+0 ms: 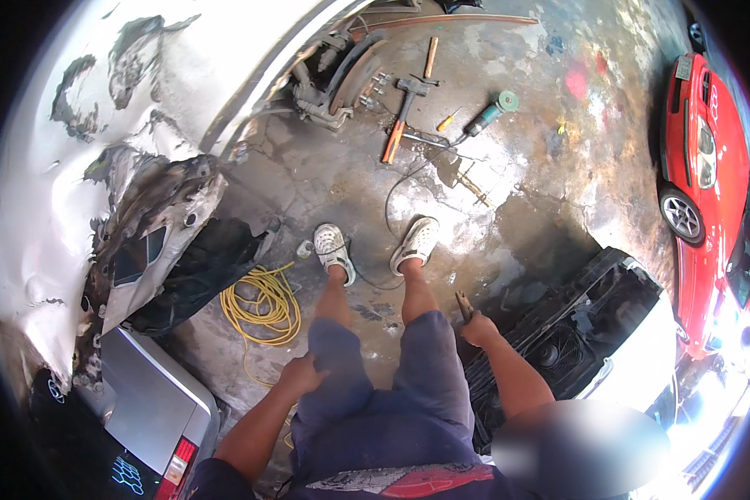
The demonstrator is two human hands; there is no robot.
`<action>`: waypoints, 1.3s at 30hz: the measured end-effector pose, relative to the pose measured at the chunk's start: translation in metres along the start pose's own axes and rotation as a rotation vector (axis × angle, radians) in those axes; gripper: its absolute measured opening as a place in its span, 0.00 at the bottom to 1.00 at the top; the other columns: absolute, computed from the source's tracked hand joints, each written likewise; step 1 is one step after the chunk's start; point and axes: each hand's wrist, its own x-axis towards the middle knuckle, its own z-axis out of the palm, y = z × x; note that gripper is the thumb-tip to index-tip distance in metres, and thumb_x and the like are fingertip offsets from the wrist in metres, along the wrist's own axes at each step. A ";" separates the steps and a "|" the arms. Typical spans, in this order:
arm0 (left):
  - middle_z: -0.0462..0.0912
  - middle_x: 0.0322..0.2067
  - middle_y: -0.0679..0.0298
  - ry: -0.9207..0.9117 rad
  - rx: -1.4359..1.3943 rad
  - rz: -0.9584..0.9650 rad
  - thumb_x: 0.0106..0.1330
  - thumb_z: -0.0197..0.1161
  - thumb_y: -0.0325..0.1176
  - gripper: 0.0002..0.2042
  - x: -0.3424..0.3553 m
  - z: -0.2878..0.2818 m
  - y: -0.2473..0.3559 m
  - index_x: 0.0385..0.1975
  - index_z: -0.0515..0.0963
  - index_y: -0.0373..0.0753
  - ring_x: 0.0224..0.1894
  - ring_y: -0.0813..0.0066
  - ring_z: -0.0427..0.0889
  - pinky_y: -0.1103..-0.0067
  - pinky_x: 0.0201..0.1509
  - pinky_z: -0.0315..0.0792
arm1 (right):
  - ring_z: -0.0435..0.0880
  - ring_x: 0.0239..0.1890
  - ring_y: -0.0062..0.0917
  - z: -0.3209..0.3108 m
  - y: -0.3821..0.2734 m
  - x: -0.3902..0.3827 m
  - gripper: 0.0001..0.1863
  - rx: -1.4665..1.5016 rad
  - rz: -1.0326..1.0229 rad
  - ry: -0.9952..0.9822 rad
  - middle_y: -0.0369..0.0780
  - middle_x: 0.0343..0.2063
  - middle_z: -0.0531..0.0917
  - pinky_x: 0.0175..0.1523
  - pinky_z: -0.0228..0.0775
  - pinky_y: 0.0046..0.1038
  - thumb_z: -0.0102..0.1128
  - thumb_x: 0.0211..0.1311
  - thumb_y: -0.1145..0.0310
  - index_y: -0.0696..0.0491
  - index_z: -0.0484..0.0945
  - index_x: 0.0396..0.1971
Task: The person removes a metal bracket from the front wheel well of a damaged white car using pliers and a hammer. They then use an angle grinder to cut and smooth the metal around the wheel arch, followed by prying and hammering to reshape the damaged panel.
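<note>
My right hand (478, 330) is closed around the handles of a worn pair of pliers (464, 306), whose jaws point away from me beside my right knee. My left hand (303, 374) hangs against the left leg of my blue shorts (335, 358), fingers loosely apart with no tool in them. On the floor ahead lie a hammer with an orange handle (394, 142), a green angle grinder (485, 119) and a yellow-handled screwdriver (447, 122). The grinder's dark cord (389, 196) runs back toward my feet.
A white, dented car body (50, 167) with a torn edge fills the left, its brake disc (360, 79) exposed. Coiled yellow hose (262, 312) lies by my left foot. A black radiator-and-fan assembly (550, 350) stands at my right. Farther right is a red car (700, 183).
</note>
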 end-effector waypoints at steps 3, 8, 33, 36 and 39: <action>0.89 0.50 0.45 -0.242 -0.106 0.074 0.67 0.72 0.45 0.23 -0.009 -0.020 -0.002 0.57 0.84 0.37 0.55 0.45 0.88 0.61 0.61 0.79 | 0.82 0.67 0.50 -0.017 0.029 0.001 0.37 -0.009 0.052 0.001 0.59 0.62 0.83 0.71 0.75 0.45 0.62 0.63 0.60 0.62 0.71 0.70; 0.91 0.46 0.48 -0.338 -0.009 0.186 0.66 0.72 0.42 0.16 -0.041 -0.062 0.022 0.47 0.89 0.37 0.52 0.48 0.89 0.63 0.58 0.80 | 0.83 0.66 0.49 -0.057 0.052 0.009 0.38 -0.030 0.033 0.097 0.59 0.61 0.84 0.70 0.76 0.45 0.65 0.63 0.59 0.62 0.69 0.70; 0.92 0.44 0.49 0.078 -0.368 0.117 0.70 0.73 0.42 0.19 0.112 0.002 0.127 0.53 0.85 0.37 0.48 0.55 0.92 0.66 0.54 0.82 | 0.88 0.60 0.45 -0.182 -0.130 0.177 0.35 -0.261 -0.322 0.070 0.51 0.54 0.89 0.62 0.81 0.43 0.67 0.59 0.62 0.54 0.75 0.68; 0.91 0.43 0.49 0.178 -0.352 0.192 0.71 0.72 0.41 0.17 0.173 0.007 0.150 0.54 0.84 0.38 0.48 0.52 0.91 0.65 0.54 0.82 | 0.87 0.61 0.47 -0.207 -0.143 0.217 0.34 -0.050 -0.347 0.196 0.51 0.57 0.88 0.64 0.80 0.44 0.65 0.59 0.63 0.53 0.75 0.68; 0.91 0.44 0.49 0.267 -0.319 0.242 0.71 0.71 0.40 0.17 0.258 -0.016 0.167 0.54 0.84 0.39 0.49 0.49 0.91 0.63 0.53 0.81 | 0.85 0.63 0.47 -0.238 -0.167 0.277 0.35 0.062 -0.298 0.359 0.54 0.59 0.86 0.66 0.78 0.45 0.62 0.63 0.61 0.52 0.70 0.71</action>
